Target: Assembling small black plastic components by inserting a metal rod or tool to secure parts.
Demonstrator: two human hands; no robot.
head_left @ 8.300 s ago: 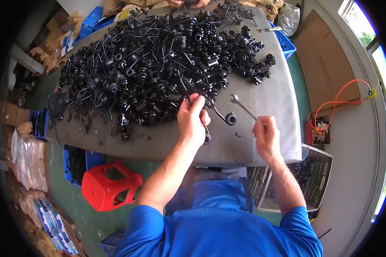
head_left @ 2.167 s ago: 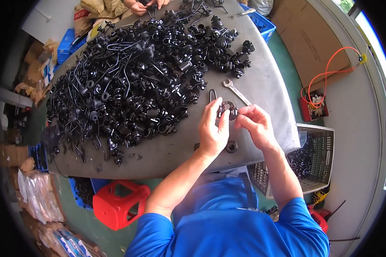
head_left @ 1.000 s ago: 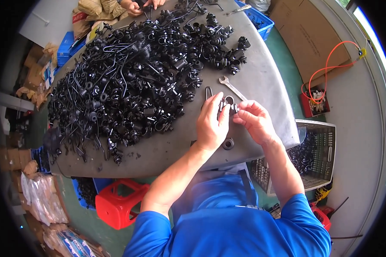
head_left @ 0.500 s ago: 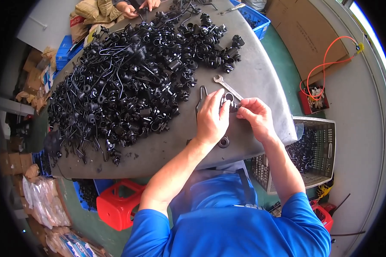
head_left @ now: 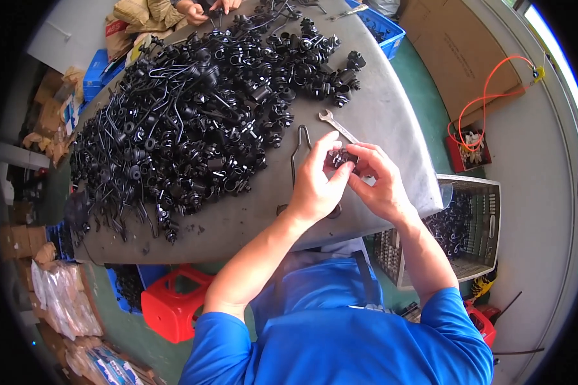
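My left hand [head_left: 316,185] and my right hand [head_left: 381,184] come together over the table's right part. Between their fingertips is a small black clamp [head_left: 343,158], partly covered by the fingers. Both hands are closed on it, clear of the big heap. An open-ended wrench [head_left: 338,126] lies just beyond them on the tabletop, its near end hidden behind the fingers. Beside my left hand rests a bent black metal rod [head_left: 294,157]. A dark round part [head_left: 335,212] shows in part below my left hand.
A large heap of black clamps and bent rods [head_left: 192,122] covers much of the grey table [head_left: 392,115]. Another person's hands [head_left: 202,11] hold a part at the far edge. A pale crate [head_left: 498,224] stands right, a red stool [head_left: 170,308] lower left, a blue bin [head_left: 392,42] far right.
My right hand has moved left and closer to my left hand, its fingers now around the clamp. The clamp has turned, and its ring opening shows less. The wrench has stayed put.
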